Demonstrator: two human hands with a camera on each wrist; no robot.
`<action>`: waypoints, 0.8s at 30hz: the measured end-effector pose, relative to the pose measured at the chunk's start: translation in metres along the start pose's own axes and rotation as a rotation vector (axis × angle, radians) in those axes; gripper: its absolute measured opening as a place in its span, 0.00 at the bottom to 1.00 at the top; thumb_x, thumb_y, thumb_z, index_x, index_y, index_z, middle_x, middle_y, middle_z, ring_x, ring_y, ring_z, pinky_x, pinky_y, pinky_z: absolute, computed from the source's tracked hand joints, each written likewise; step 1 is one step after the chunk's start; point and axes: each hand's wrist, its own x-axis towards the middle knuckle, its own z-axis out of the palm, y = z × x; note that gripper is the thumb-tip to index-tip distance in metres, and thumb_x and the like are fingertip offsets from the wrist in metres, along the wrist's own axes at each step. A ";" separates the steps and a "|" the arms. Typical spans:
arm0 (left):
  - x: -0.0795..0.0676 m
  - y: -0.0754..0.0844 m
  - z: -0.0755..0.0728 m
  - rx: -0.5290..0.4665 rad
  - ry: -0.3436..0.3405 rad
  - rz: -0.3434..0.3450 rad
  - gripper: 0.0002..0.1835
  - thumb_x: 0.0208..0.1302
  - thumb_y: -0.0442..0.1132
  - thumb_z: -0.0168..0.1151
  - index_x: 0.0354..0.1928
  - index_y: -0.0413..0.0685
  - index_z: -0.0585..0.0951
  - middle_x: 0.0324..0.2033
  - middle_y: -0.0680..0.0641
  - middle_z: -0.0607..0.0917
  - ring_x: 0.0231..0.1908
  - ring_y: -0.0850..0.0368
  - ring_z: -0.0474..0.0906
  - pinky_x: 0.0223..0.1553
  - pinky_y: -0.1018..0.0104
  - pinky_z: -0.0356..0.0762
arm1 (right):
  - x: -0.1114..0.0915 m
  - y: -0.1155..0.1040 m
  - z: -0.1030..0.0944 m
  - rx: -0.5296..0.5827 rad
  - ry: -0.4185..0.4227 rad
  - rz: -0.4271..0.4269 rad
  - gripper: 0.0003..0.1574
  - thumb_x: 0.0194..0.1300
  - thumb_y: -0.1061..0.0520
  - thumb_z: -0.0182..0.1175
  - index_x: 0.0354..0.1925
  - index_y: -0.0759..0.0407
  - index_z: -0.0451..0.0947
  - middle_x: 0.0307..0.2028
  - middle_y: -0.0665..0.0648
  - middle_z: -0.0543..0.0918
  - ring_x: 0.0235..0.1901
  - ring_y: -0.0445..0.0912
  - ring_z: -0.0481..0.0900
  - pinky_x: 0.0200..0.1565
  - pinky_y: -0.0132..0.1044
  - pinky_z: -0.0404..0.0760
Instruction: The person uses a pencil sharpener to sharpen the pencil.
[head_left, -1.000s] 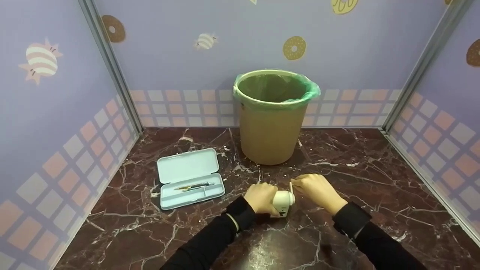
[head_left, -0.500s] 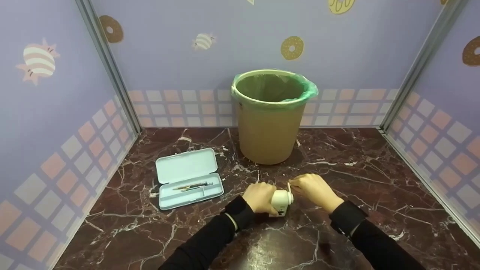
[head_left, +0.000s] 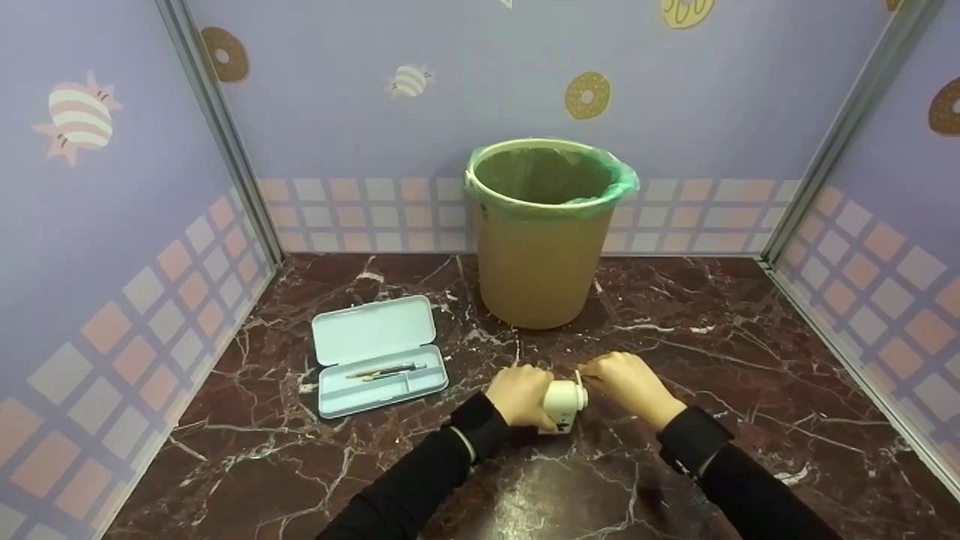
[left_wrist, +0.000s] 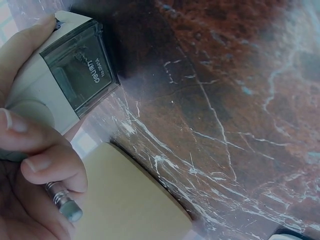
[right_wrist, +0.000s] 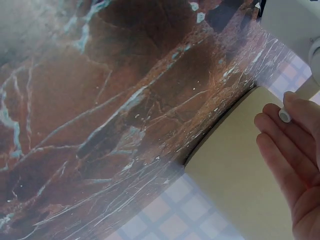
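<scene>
A white hand-crank pencil sharpener stands on the marbled table, its dark see-through shavings drawer facing the left wrist camera. My left hand grips the sharpener's body from the left. Its curled fingers also hold a pencil, of which only the metal band and eraser end show; the rest is hidden by the hand. On the other side, my right hand pinches the small knob of the crank between thumb and fingers.
An open light-blue pencil case with several slim pencils or pens lies to the left. Behind the hands rises a tan bin with a green liner. Patterned panels enclose the table at the back and sides.
My right hand and the crank have shifted very slightly, the hand a little lower in the head view. My left hand keeps its grip, and the pencil case and bin stay put.
</scene>
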 end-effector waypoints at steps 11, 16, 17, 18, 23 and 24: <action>-0.002 0.000 0.000 0.008 0.017 0.006 0.26 0.36 0.56 0.84 0.34 0.51 0.84 0.30 0.52 0.89 0.28 0.57 0.84 0.27 0.61 0.79 | -0.007 -0.003 0.012 0.004 -0.050 0.016 0.10 0.56 0.64 0.70 0.22 0.56 0.81 0.23 0.53 0.87 0.22 0.50 0.84 0.26 0.45 0.80; -0.002 0.001 0.000 0.014 0.023 0.007 0.26 0.36 0.57 0.84 0.34 0.51 0.84 0.30 0.52 0.89 0.28 0.57 0.84 0.27 0.61 0.80 | -0.015 -0.006 0.015 -0.017 -0.056 0.040 0.11 0.54 0.63 0.72 0.22 0.56 0.79 0.22 0.54 0.86 0.22 0.51 0.83 0.24 0.46 0.77; -0.002 0.001 0.000 0.014 0.024 0.008 0.26 0.36 0.57 0.84 0.34 0.51 0.84 0.30 0.52 0.89 0.28 0.57 0.83 0.27 0.62 0.80 | -0.015 -0.006 0.016 -0.024 -0.047 0.044 0.11 0.54 0.63 0.72 0.22 0.56 0.79 0.21 0.54 0.86 0.22 0.52 0.83 0.24 0.46 0.77; -0.001 0.001 0.000 0.018 0.025 0.008 0.26 0.36 0.57 0.84 0.34 0.52 0.84 0.30 0.53 0.89 0.28 0.58 0.83 0.27 0.62 0.80 | -0.016 -0.007 0.016 -0.029 -0.039 0.045 0.12 0.53 0.63 0.73 0.21 0.56 0.79 0.21 0.54 0.85 0.22 0.52 0.83 0.24 0.47 0.77; -0.002 0.001 0.001 0.015 0.030 0.000 0.26 0.36 0.57 0.84 0.33 0.51 0.83 0.29 0.52 0.88 0.27 0.57 0.83 0.26 0.62 0.78 | -0.020 -0.008 0.018 -0.028 -0.012 0.024 0.13 0.52 0.63 0.73 0.20 0.56 0.77 0.20 0.54 0.85 0.21 0.51 0.82 0.24 0.46 0.76; -0.002 0.001 0.001 0.014 0.033 -0.002 0.26 0.35 0.57 0.84 0.33 0.51 0.84 0.29 0.52 0.88 0.27 0.57 0.83 0.26 0.62 0.78 | -0.021 -0.009 0.019 -0.022 -0.009 0.021 0.14 0.53 0.63 0.73 0.20 0.56 0.77 0.20 0.53 0.84 0.21 0.51 0.82 0.24 0.46 0.76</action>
